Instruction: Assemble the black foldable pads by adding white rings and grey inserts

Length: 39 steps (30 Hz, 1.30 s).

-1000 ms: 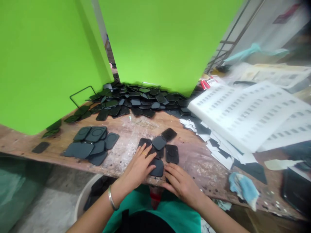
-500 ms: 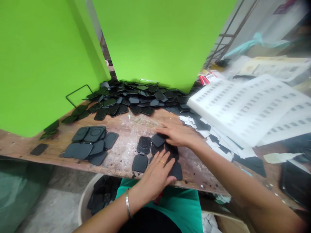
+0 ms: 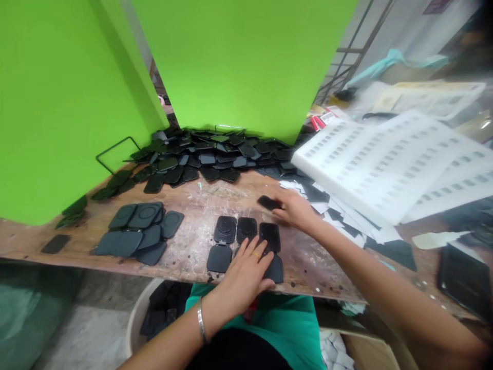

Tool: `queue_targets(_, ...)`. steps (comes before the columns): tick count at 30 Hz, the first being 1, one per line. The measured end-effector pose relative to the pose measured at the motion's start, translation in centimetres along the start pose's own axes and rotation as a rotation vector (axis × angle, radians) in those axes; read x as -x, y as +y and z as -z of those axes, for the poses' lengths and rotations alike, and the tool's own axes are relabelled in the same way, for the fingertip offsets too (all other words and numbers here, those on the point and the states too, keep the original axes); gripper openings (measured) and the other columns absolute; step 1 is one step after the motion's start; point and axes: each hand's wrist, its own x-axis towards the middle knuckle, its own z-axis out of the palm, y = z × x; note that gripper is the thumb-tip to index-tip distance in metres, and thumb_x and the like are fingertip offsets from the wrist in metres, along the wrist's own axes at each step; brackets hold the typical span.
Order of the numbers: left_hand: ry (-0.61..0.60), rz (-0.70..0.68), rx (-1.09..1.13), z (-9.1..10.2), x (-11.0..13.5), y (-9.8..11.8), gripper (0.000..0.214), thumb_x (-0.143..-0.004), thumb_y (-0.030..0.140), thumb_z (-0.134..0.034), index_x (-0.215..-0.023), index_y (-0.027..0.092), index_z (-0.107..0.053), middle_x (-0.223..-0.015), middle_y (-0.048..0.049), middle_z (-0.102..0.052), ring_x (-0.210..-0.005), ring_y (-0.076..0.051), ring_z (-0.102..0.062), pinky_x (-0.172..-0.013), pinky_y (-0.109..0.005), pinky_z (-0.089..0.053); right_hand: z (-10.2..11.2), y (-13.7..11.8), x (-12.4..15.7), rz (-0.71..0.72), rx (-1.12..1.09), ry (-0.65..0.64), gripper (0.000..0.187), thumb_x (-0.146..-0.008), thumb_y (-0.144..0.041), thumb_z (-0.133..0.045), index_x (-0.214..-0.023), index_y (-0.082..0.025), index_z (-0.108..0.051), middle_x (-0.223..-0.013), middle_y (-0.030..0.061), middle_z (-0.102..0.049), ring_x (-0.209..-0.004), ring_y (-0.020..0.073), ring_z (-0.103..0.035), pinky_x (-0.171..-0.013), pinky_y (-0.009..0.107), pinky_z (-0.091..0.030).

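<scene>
Smooth, bright-green upright panels [image 3: 246, 67] stand at twelve o'clock behind a scuffed brown wooden table [image 3: 206, 203]. At two o'clock lies a broad stack of white printed paper sheets [image 3: 385, 164]; at twelve, in front of the panels, a loose heap of black, round-cornered flat plates [image 3: 208, 159]. Nearer the person sits a row of black, plastic-looking square plates [image 3: 246, 228], with an overlapping cluster of charcoal round-cornered plates [image 3: 143, 216] at its nine o'clock. Three ringed plates line the row's far side; two smooth ones show on its near side, the space between them covered by the bare left hand [image 3: 245, 270], fingers fanned flat. At the row's one o'clock, the bare right hand [image 3: 295, 206] has a pinching grip on a small, flat black piece [image 3: 268, 202] — whether it touches the table is unclear. Half a second ago a smooth plate lay aslant across the row; it is now gone from there, apparently leaving the row aligned — and the pinched piece apart from it.
</scene>
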Motion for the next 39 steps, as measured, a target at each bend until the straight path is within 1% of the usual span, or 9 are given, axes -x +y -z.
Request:
queue_targets(3, -0.011, 0.007, 0.012, 0.3, 0.0, -0.3, 0.059, -0.084, 0.035, -0.072, -0.137, 0.016, -0.054, -0.15, -0.0187, -0.046, -0.145, -0.036, -0.032, -0.118, -0.057, -0.029, 0.7, 0.6, 4.3, 0.004, -0.116, 0.167, 0.008, -0.089, -0.02, -0.058, -0.088, -0.019, -0.066, -0.084, 0.0073, -0.065, -0.085, 0.0231, -0.059, -0.077, 0.037, -0.048)
queue_targets(6, -0.037, 0.021, 0.016, 0.6, 0.0, -0.4, 0.061, -0.083, 0.032, -0.074, -0.138, 0.017, -0.053, -0.151, -0.0179, -0.045, -0.145, -0.036, -0.032, -0.117, -0.057, -0.03, 0.3, 0.5, 9.3, 0.115, -0.21, 0.267, 0.017, -0.091, -0.014, -0.051, -0.093, -0.022, -0.066, -0.104, 0.009, -0.064, -0.101, 0.0234, -0.06, -0.087, 0.041, -0.05)
queue_targets(10, -0.072, 0.04, 0.03, 1.1, -0.2, -0.3, 0.063, -0.081, 0.029, -0.076, -0.138, 0.017, -0.053, -0.152, -0.0177, -0.044, -0.146, -0.035, -0.031, -0.118, -0.057, -0.029, -1.6, 0.7, 14.6, 0.128, -0.195, 0.234, 0.024, -0.09, -0.011, -0.052, -0.098, -0.024, -0.07, -0.134, 0.011, -0.054, -0.134, 0.0306, -0.044, -0.108, 0.058, -0.039)
queue_targets(13, -0.086, 0.047, 0.026, 1.1, -0.3, -0.3, 0.063, -0.081, 0.028, -0.076, -0.138, 0.018, -0.053, -0.152, -0.0161, -0.044, -0.146, -0.035, -0.03, -0.118, -0.057, -0.029, -2.5, 0.9, 16.6, 0.058, -0.22, 0.189, 0.029, -0.091, -0.009, -0.048, -0.105, -0.023, -0.069, -0.141, 0.0127, -0.052, -0.139, 0.0302, -0.041, -0.108, 0.058, -0.041)
queue_targets(18, -0.076, 0.035, -0.013, 0.7, -0.3, -0.6, 0.063, -0.082, 0.028, -0.075, -0.14, 0.02, -0.051, -0.154, -0.0143, -0.042, -0.146, -0.035, -0.03, -0.118, -0.058, -0.029, -2.6, -0.3, 16.6, 0.043, -0.303, 0.142, 0.032, -0.092, -0.005, -0.039, -0.106, -0.02, -0.064, -0.136, 0.0139, -0.058, -0.139, 0.0248, -0.045, -0.108, 0.049, -0.047)
queue_targets(22, -0.063, 0.03, -0.011, 0.6, -0.2, -0.7, 0.062, -0.082, 0.029, -0.075, -0.139, 0.021, -0.052, -0.153, -0.014, -0.043, -0.146, -0.034, -0.03, -0.117, -0.058, -0.03, -2.4, -2.0, 15.8, 0.001, -0.26, 0.133, 0.023, -0.093, -0.022, -0.056, -0.116, -0.02, -0.06, -0.132, 0.0158, -0.061, -0.135, 0.0284, -0.049, -0.108, 0.052, -0.046)
queue_targets(26, -0.084, 0.031, -0.026, 0.8, -0.3, -0.6, 0.064, -0.081, 0.03, -0.076, -0.139, 0.021, -0.052, -0.153, -0.014, -0.043, -0.146, -0.035, -0.03, -0.117, -0.057, -0.03, -2.0, -2.6, 15.0, -0.056, -0.146, 0.087, 0.051, -0.086, -0.043, -0.067, -0.13, -0.019, -0.054, -0.14, 0.0183, -0.054, -0.137, 0.0342, -0.045, -0.113, 0.06, -0.036)
queue_targets(33, -0.086, 0.044, -0.042, 0.8, -0.4, -0.5, 0.063, -0.082, 0.031, -0.075, -0.139, 0.02, -0.052, -0.153, -0.0139, -0.044, -0.146, -0.036, -0.03, -0.117, -0.058, -0.03, -1.7, -1.8, 12.2, -0.429, 0.011, 0.035, 0.097, -0.065, -0.054, -0.082, -0.144, -0.013, -0.043, -0.143, 0.0235, -0.049, -0.136, 0.0435, -0.04, -0.108, 0.065, -0.036)
queue_targets(39, -0.035, 0.028, -0.013, 0.3, -0.1, -0.7, 0.057, -0.086, 0.031, -0.07, -0.139, 0.023, -0.052, -0.153, -0.013, -0.044, -0.147, -0.034, -0.028, -0.117, -0.058, -0.03, -3.2, -3.3, 14.4, -0.309, -0.023, -0.061, 0.108, -0.058, -0.059, -0.084, -0.146, -0.014, -0.043, -0.153, 0.027, -0.037, -0.143, 0.0451, -0.032, -0.108, 0.064, -0.037)
